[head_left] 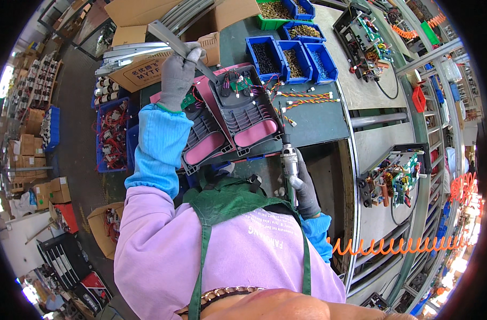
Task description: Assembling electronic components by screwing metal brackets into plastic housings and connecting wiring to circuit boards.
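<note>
My left hand (178, 80), in a grey glove, is closed round a long flat metal bar (167, 37). The bar slants down to the right, and its lower end lies over the black plastic housings (247, 109). These lie side by side on pink sheet, with small green circuit boards (240, 84) and thin wires at their far ends. In my right hand (307, 189), also gloved, is a silver air screwdriver (290, 162). Its bit points away from me, just right of the housings. Some of the right fingers are hidden behind the tool.
Blue bins (295, 60) of screws stand at the back of the green table (318, 125). Twisted wire leads (307, 101) lie before them. A cardboard box (139, 74) of metal bars is at back left. Circuit assemblies (395, 178) sit on the line at right, near a coiled orange hose (398, 246).
</note>
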The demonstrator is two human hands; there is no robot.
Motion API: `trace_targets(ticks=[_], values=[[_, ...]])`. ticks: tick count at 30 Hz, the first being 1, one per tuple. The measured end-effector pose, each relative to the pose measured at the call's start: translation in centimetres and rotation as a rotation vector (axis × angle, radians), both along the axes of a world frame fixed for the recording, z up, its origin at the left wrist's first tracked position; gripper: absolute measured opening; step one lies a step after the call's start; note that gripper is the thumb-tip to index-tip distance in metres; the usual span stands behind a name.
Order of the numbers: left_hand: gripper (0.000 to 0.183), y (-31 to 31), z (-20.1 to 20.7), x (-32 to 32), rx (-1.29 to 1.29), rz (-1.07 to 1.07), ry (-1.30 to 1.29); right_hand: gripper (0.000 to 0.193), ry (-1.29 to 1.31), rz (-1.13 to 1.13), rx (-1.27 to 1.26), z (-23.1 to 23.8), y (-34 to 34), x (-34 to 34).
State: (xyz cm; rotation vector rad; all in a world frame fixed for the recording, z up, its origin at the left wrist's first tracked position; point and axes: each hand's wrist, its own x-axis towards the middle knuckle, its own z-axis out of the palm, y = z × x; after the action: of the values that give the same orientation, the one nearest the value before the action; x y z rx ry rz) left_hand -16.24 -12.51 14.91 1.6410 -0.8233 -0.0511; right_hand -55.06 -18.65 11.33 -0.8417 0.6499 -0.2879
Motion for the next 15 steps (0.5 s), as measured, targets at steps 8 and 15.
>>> trace_targets(ticks=[8, 15], values=[[0.025, -0.4, 0.3, 0.5, 0.046, -0.068, 0.068, 0.105, 0.019, 0.055, 0.013, -0.3, -0.3, 0.9], [0.026, -0.4, -0.2, 1.4, 0.135, -0.112, 0.054, 0.105, -0.014, 0.062, 0.003, -0.2, 0.0, 2.6]])
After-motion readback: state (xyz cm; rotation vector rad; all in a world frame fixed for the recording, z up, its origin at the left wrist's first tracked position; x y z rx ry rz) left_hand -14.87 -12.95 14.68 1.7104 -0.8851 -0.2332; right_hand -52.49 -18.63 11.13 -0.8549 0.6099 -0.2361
